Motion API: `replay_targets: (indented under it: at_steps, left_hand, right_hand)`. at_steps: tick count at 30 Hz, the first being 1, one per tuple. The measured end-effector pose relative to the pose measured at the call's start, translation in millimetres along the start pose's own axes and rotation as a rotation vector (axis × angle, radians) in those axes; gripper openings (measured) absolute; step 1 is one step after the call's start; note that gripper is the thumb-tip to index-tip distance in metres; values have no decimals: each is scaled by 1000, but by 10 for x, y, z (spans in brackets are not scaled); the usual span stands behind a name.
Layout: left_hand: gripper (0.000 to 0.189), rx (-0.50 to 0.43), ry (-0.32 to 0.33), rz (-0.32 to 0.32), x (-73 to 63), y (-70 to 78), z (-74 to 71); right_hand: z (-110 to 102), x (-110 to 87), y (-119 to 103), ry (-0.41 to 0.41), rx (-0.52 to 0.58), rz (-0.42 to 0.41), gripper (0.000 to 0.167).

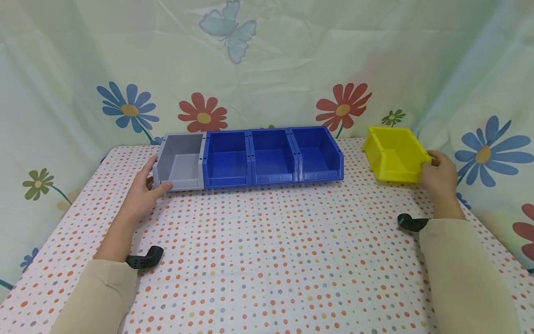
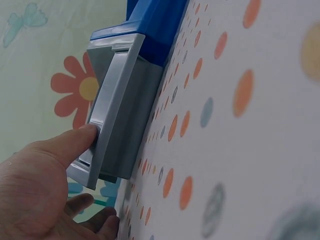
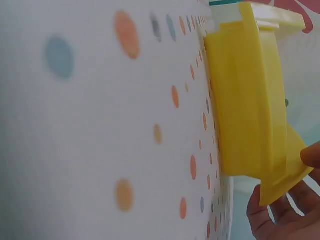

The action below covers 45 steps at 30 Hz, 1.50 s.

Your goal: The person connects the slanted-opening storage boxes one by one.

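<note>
A grey storage bin (image 1: 182, 160) sits at the left end of a row, side by side with three blue storage bins (image 1: 273, 160). At its front left corner is my left hand (image 1: 143, 192), with the thumb (image 2: 82, 137) on the front lip and the fingers along the left side. The lower fingers hang loosely below the bin in the left wrist view. Apart on the right stands a yellow storage bin (image 1: 394, 155). My right hand (image 1: 440, 178) grips its right side wall near the front corner, thumb at the rim and fingers outside and beneath.
A dotted white cloth (image 1: 258, 250) covers the table. Behind it hangs a pale curtain (image 1: 283, 69) printed with flowers and a butterfly. A gap of cloth separates the yellow bin from the rightmost blue one. Black wrist mounts (image 1: 146, 258) sit on both wrists.
</note>
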<state>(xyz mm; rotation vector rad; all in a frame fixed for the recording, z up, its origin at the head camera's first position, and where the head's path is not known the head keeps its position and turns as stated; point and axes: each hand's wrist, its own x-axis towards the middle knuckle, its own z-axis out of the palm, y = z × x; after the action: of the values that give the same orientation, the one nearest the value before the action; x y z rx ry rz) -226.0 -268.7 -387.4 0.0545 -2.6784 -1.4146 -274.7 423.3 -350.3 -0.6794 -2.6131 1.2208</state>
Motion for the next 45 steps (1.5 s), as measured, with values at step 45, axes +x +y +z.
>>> replay_targets:
  at_steps: [45]
  left_hand:
    - [87, 7, 5, -13, 3, 11, 5]
  right_hand:
    - [-10, -114, -188, -185, 320, -12, 27]
